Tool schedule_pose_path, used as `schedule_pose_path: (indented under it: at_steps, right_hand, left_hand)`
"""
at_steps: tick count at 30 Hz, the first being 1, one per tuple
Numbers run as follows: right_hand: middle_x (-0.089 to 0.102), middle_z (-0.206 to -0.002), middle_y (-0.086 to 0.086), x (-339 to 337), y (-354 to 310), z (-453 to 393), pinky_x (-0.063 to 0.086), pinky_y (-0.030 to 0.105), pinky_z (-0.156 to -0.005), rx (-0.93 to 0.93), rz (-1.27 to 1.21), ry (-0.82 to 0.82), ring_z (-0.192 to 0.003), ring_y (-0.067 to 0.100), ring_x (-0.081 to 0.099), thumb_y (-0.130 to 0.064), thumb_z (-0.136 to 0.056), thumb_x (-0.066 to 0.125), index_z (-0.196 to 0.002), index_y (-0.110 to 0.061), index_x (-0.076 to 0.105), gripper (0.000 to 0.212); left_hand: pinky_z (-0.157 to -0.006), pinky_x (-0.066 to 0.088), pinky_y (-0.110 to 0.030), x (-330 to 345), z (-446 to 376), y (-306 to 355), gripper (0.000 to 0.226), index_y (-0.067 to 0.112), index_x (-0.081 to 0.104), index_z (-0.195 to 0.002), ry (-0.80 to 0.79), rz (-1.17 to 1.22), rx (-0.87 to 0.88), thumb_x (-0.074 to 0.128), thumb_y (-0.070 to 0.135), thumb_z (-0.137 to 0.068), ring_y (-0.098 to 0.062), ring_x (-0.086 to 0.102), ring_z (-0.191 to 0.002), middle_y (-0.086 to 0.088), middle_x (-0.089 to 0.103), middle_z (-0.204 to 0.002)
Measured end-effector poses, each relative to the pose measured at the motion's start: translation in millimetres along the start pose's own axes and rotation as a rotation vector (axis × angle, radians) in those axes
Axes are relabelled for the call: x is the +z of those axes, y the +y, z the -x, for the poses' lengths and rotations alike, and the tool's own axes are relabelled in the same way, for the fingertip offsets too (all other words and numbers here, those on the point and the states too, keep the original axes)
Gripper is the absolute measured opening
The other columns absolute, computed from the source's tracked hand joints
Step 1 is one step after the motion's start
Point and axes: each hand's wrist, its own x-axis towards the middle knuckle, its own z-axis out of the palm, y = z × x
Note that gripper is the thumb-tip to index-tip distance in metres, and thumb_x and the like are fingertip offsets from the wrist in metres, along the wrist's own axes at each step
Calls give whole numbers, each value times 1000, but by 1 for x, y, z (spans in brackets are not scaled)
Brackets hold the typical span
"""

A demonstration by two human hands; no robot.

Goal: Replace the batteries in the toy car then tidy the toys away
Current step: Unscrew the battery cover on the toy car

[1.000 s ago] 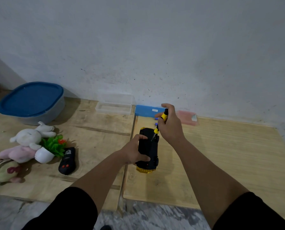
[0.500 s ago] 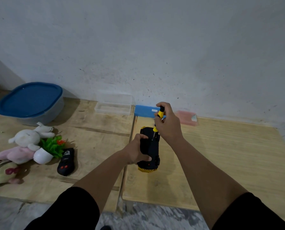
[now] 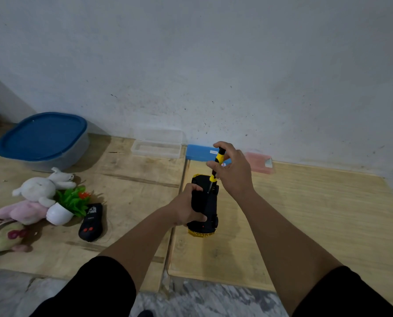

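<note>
The toy car [image 3: 204, 207] lay belly-up on the right-hand wooden board [image 3: 305, 225], its black underside facing the camera and a yellow body edge showing at the near end. The left hand [image 3: 187, 208] was closed around the car's left side, thumb on top. The right hand [image 3: 233, 170] pinched a yellow-and-black screwdriver [image 3: 216, 167] held nearly upright, its tip touching the car's underside near the far end. Behind the hands, against the wall, lay a blue case [image 3: 197, 152], a pink case [image 3: 259, 164] and a clear plastic box [image 3: 157, 146]. On the left board sat a black remote control [image 3: 90, 221], a small fake plant in a white pot [image 3: 65, 207], a white plush rabbit [image 3: 41, 187], a pink plush [image 3: 19, 211] and a striped plush [image 3: 1, 235]. Farther back stood a container with a blue lid [image 3: 42, 136]
</note>
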Motion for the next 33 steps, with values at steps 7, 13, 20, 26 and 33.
schedule_pose_path:
  at_steps: [7, 13, 20, 26, 33]
  right_hand:
    - [61, -104, 0, -1, 6, -1, 55, 47, -78, 1, -11, -19, -84, 27, 64, 0, -85, 52, -128, -33, 47, 55]
    - [50, -98, 2, -8, 8, -8, 51, 36, -87, 15, 22, 22, -81, 8, 53, -13, -85, 64, -126, -38, 52, 50]
    - [62, -101, 4, -7, 9, -11, 54, 32, -69, 10, -9, 0, -71, 21, 58, -3, -84, 55, -119, -29, 51, 44]
    - [65, -99, -1, -5, 10, -13, 53, 30, -73, 39, -40, 25, -79, 18, 64, -8, -90, 55, -122, -25, 42, 38]
    - [47, -89, -8, -7, 14, -16, 51, 39, -74, -4, 7, -1, -84, 23, 57, -19, -84, 64, -99, -26, 55, 18]
  left_hand:
    - [-78, 57, -41, 6, -4, 4, 73, 24, 30, -125, -11, 7, 2, 76, 2, -72, -28, 53, -111, -7, 46, -126]
    - [-72, 54, -31, 3, -8, 5, 73, 22, 30, -123, -7, 7, 1, 76, 0, -72, -28, 53, -111, -9, 47, -127]
    - [-69, 58, -44, 0, -15, 8, 72, 27, 30, -121, -22, 34, -17, 76, 1, -72, -32, 54, -111, -10, 47, -127]
    - [-74, 57, -50, -2, -16, 10, 70, 28, 31, -119, -29, 52, -48, 75, 1, -74, -32, 54, -110, -9, 48, -125]
    - [-74, 58, -48, -2, -16, 7, 71, 28, 31, -121, -41, 52, -80, 76, 0, -72, -34, 53, -113, -9, 46, -129]
